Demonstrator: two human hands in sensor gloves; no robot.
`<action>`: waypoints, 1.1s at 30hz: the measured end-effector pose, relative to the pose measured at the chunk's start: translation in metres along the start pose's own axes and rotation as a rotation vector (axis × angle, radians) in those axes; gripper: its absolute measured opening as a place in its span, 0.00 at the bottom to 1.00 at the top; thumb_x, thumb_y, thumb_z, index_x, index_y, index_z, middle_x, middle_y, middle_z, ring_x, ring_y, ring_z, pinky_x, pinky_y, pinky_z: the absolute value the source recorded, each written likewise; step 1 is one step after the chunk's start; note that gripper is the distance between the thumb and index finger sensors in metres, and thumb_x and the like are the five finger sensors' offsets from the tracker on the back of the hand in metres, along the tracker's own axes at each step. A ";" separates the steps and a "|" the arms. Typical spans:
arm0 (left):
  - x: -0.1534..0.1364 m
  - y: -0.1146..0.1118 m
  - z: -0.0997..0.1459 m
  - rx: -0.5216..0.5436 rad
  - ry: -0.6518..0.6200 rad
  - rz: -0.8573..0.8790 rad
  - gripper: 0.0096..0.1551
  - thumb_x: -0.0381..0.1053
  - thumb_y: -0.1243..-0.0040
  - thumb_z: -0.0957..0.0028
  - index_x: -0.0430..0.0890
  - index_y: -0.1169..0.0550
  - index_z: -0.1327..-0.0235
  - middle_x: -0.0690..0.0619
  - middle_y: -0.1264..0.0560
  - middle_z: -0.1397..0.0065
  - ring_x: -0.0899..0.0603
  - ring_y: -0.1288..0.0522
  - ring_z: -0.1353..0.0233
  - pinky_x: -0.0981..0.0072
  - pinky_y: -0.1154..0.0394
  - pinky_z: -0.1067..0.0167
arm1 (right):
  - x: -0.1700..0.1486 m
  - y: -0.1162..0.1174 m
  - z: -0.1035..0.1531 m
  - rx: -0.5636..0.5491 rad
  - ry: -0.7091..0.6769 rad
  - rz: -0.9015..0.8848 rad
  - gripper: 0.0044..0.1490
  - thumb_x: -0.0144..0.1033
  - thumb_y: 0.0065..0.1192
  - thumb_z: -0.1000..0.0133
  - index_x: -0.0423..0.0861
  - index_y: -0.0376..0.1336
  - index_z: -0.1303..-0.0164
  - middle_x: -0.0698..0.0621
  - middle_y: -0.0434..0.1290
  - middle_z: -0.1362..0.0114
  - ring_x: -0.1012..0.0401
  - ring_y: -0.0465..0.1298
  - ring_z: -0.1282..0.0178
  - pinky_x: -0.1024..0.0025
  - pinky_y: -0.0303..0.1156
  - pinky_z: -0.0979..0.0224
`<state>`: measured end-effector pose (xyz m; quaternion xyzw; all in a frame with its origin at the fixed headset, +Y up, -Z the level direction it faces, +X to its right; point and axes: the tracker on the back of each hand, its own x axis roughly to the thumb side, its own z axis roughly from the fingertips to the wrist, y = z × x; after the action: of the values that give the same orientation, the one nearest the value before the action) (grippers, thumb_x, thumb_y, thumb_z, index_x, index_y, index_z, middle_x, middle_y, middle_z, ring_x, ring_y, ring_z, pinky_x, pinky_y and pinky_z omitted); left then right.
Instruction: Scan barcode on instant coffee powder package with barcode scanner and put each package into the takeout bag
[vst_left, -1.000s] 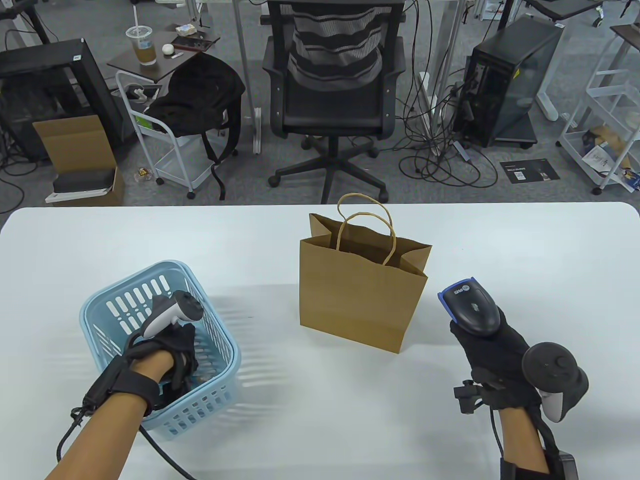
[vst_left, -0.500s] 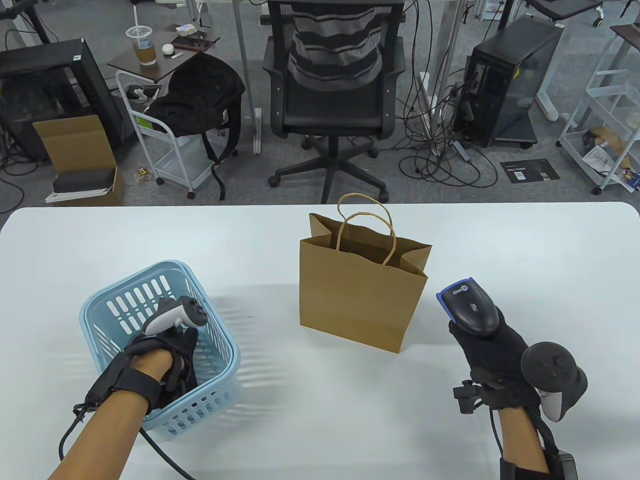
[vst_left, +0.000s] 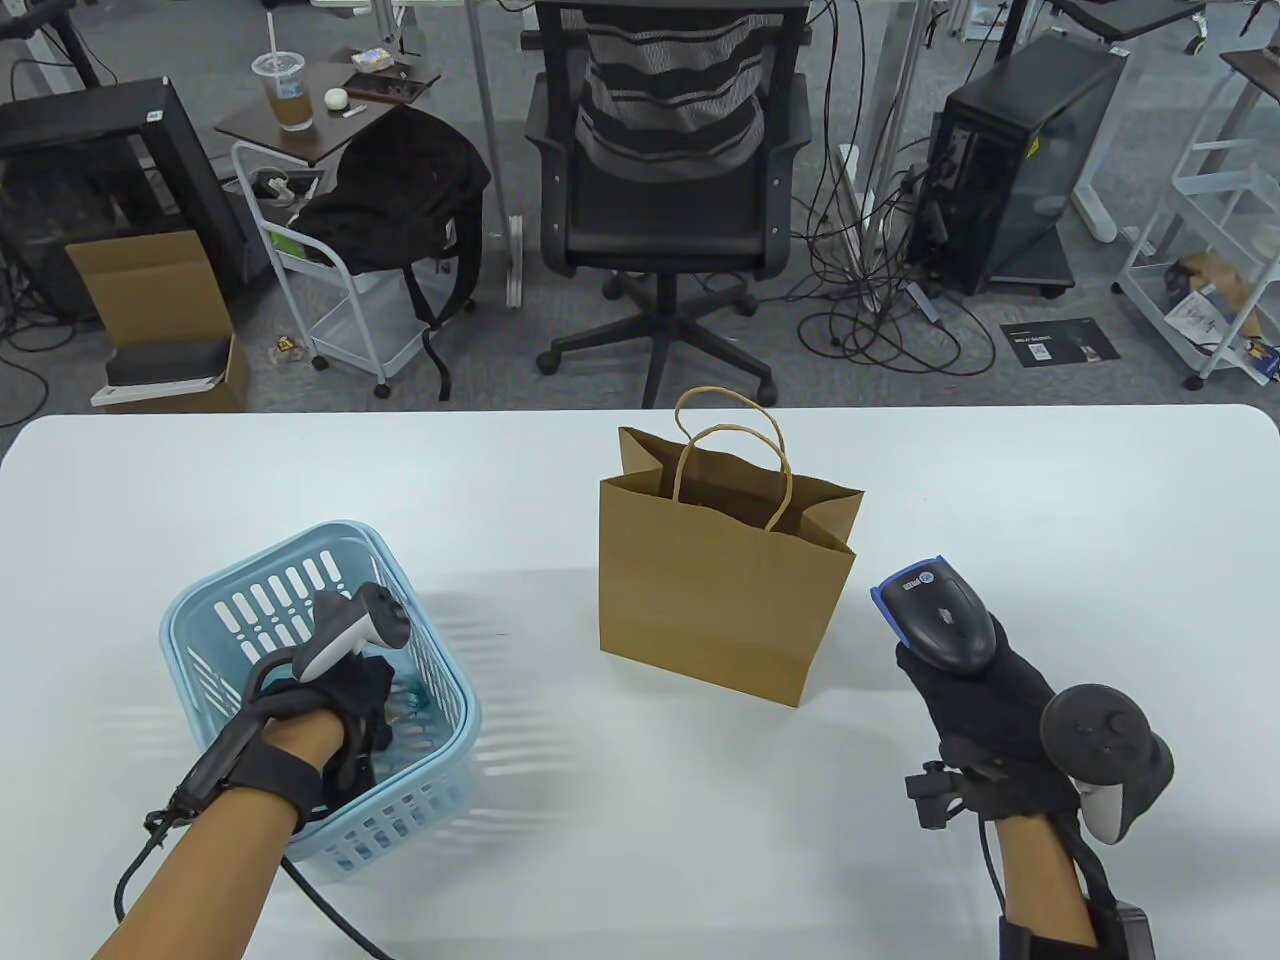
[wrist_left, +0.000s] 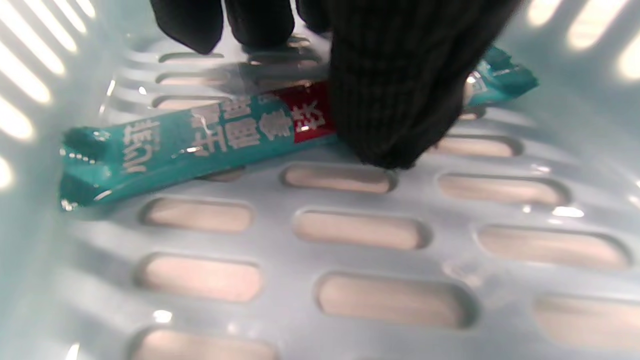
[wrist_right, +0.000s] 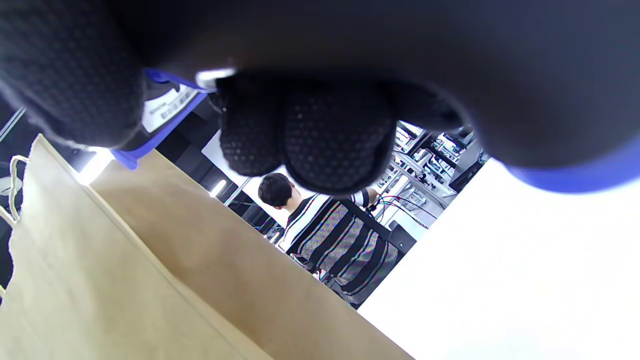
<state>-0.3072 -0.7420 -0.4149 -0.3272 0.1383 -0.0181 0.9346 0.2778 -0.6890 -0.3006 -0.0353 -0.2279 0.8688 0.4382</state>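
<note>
Lying in the pale blue slotted plastic basket, a teal foil coffee stick bears white characters I cannot read and a red patch; the left hand pinches it, and the right hand grips the black blue-trimmed barcode scanner.

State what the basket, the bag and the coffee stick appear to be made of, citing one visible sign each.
Basket: glossy pale-blue plastic, moulded slots. Bag: matte brown paper, creased folds, twisted handles. Coffee stick: shiny teal film, probably plastic or foil, crimped end.

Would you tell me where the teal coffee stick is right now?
The teal coffee stick lies on the slotted floor of the blue basket at the table's left, under the left hand's fingertips.
</note>
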 end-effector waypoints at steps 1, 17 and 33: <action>0.000 0.001 0.001 0.022 0.015 -0.015 0.35 0.54 0.26 0.56 0.57 0.30 0.36 0.58 0.54 0.14 0.38 0.44 0.11 0.46 0.41 0.16 | 0.000 0.000 0.000 0.000 0.000 0.001 0.36 0.59 0.78 0.48 0.50 0.69 0.36 0.55 0.86 0.50 0.59 0.88 0.58 0.59 0.82 0.46; 0.001 0.005 -0.001 0.029 0.055 -0.075 0.33 0.53 0.19 0.61 0.46 0.22 0.43 0.54 0.33 0.24 0.41 0.28 0.24 0.41 0.35 0.22 | 0.000 0.002 0.001 0.005 0.005 0.001 0.36 0.59 0.78 0.48 0.50 0.69 0.37 0.55 0.86 0.50 0.59 0.88 0.58 0.59 0.82 0.46; -0.008 0.056 0.018 0.169 0.132 -0.075 0.28 0.54 0.28 0.56 0.44 0.20 0.45 0.51 0.32 0.23 0.37 0.24 0.23 0.45 0.30 0.22 | -0.002 0.002 0.000 0.008 0.007 -0.010 0.36 0.59 0.78 0.48 0.50 0.68 0.36 0.55 0.86 0.50 0.59 0.88 0.58 0.59 0.82 0.46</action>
<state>-0.3128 -0.6865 -0.4340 -0.2500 0.1854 -0.0861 0.9464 0.2775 -0.6918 -0.3018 -0.0355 -0.2232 0.8672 0.4437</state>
